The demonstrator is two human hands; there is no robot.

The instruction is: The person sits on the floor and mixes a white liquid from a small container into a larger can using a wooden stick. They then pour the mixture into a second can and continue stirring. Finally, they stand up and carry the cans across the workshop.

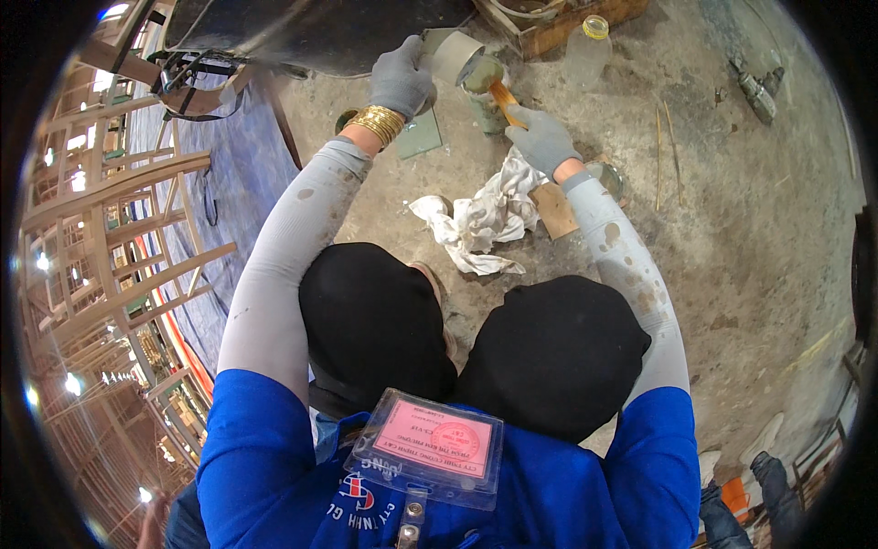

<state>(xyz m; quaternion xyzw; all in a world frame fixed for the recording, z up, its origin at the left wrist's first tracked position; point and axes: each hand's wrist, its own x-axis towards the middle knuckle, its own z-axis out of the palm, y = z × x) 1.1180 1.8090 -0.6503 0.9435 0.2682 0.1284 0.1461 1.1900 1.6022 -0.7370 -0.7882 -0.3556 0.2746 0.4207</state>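
My left hand (402,80), in a grey glove, is closed on a pale beige cylindrical container (457,57), tilted with its darker end toward the right. My right hand (541,139), also gloved, grips the yellow-brown wooden handle (506,102) of a brush. Its greenish, smeared head (482,75) is beside the container's end, over a small cup (487,114) streaked with grey-green. Whether the brush head touches the container cannot be made out. Nearer my knees, a crumpled white cloth (483,215) lies on the concrete floor.
A brown board piece (554,210) lies by the cloth, a greenish square plate (419,134) left of the cup. Farther off are a clear jar with a yellow rim (588,50), a wooden crate (558,27), thin sticks (658,157) and a metal tool (757,93). Wooden frames (110,220) stand left.
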